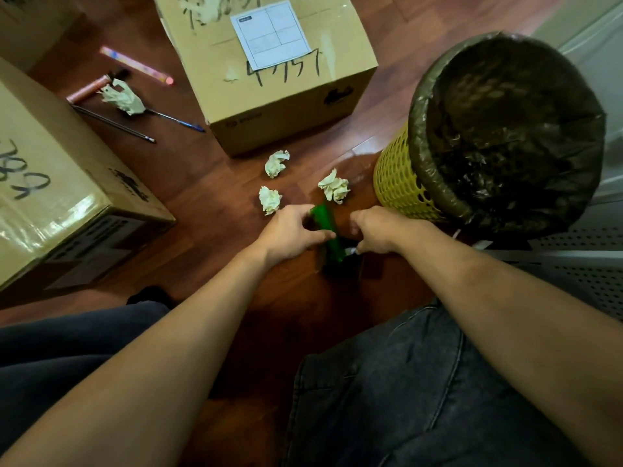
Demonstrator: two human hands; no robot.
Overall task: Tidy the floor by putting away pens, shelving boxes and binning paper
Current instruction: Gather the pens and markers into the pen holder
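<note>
Both hands at floor centre: left hand (pixel 292 234) curled around a green pen-like object (pixel 326 227); right hand (pixel 372 232) curled beside it, grasp unclear. Three paper balls (pixel 277 163) just beyond. Box (pixel 269 75) with white label, handwritten "4957"; left box (pixel 50 183) reads "383". Yellow bin (pixel 397 183) to the right.

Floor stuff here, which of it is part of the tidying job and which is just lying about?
Part of the job:
- paper balls
- pens
- cardboard boxes
- lined yellow bin
- green item between left hand and right hand

Just lying about:
- perforated metal panel
</note>
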